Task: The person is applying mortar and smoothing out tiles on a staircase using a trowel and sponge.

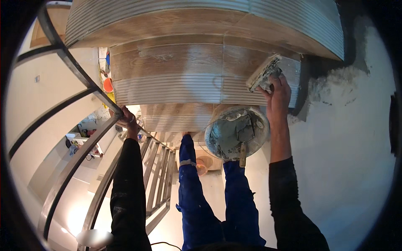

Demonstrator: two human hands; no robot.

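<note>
My left hand (127, 118) is closed around the metal stair railing (98, 90). In my right hand (278, 85) is a flat float-like tool (266, 72), thickly caked with grey mortar. It is tilted, just above the right end of a wood-look tiled step (176, 60) with a grooved front edge. Whether it touches the tile I cannot tell. Below that hand stands a round bucket (264, 140) of wet grey mortar (226, 131). A trowel (243, 154) leans in it, its wooden handle over the near rim.
More tiled steps rise ahead (176, 21) and drop below. Along the right runs a white wall (335, 146) with dark grey mortar patches (314, 83). Past the railing, the lower floor holds shelves with clutter (86, 136) and a bright light. An orange bucket (202, 167) shows between my legs.
</note>
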